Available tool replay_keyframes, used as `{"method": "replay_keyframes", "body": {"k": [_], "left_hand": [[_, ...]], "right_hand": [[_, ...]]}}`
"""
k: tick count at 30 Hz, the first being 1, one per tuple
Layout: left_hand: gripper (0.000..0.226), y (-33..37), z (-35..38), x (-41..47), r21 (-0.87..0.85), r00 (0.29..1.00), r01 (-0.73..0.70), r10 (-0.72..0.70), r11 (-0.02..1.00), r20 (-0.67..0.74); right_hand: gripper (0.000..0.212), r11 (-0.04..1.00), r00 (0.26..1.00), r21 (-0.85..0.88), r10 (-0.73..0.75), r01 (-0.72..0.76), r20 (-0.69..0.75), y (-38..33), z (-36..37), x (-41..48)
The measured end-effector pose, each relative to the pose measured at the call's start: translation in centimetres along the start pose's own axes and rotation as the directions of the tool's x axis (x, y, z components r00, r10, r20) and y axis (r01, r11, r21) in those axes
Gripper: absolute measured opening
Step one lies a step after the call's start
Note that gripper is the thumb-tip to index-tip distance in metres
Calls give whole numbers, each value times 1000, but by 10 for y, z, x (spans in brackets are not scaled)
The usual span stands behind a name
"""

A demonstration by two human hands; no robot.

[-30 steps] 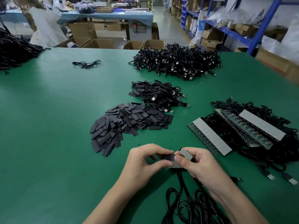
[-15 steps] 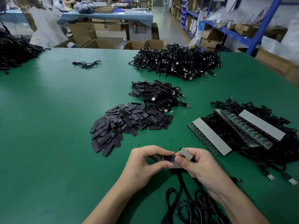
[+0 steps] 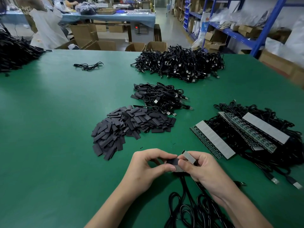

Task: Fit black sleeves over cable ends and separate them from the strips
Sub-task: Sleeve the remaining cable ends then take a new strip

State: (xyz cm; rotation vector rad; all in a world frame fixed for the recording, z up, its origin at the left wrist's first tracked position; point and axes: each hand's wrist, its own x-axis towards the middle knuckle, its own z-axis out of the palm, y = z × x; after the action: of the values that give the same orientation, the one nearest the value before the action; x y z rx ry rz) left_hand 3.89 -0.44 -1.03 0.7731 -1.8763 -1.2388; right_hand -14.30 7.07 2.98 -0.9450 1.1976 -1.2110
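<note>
Clearly, from the head view, we are in the middle of the batch, not near its end. The left hand (image 3: pixel 148 168) pinches one black sleeve (image 3: pixel 172 161) between thumb and forefinger, its fingers (image 3: pixel 164 155) curled close around it. The right hand (image 3: pixel 202 170) grips a short grey-backed strip (image 3: pixel 189 156), fingers narrow around it. Sleeve and strip touch, just above the near part of the bench (image 3: pixel 49 145). We judge the sleeve is going onto a cable end, but we cannot tell how far on it sits, since the thumbs cover the joint. Black cables (image 3: pixel 189 209) trail from the strip in glossy loops toward us.

Done, as far as we can judge: a small tangle of sleeved cables (image 3: pixel 161 97) beyond the sleeve pile, and a bigger heap (image 3: pixel 179 63) farther back. Left to do: several long strips (image 3: pixel 212 140) at the right with cables attached, and a broad pile of loose sleeves (image 3: pixel 130 127) mid-bench.

The sleeves are flat, matte, charcoal rectangles, soft-looking like flattened tubing. The strips are stiff and narrow, pale grey on one face, with a dark green circuit edge. The cables are thin, round and shiny, with metal plugs. The bench top is smooth green matting.
</note>
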Motion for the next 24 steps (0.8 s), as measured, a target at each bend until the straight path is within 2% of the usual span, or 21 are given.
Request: {"method": "replay_keyframes", "body": {"k": [6,16,21,24], "left_hand": [[21,0,0,0,26,1000,-12,12,1000,-3],[24,-1,0,0,38,998,-48,50,998,-32],[18,1,0,-1,33,998,-34,36,999,-50],[15,1,1,-1,56,998,-33,36,998,-53]], "right_hand": [[11,1000,1000,-12,12,-12,-14,1,0,1],[25,1000,1000,-14,8,-8,-6,3,-2,2],[9,997,1000,-75,13,-13,5,5,-4,2],[10,993,1000,-115,7,-6,2,7,-6,1]]}}
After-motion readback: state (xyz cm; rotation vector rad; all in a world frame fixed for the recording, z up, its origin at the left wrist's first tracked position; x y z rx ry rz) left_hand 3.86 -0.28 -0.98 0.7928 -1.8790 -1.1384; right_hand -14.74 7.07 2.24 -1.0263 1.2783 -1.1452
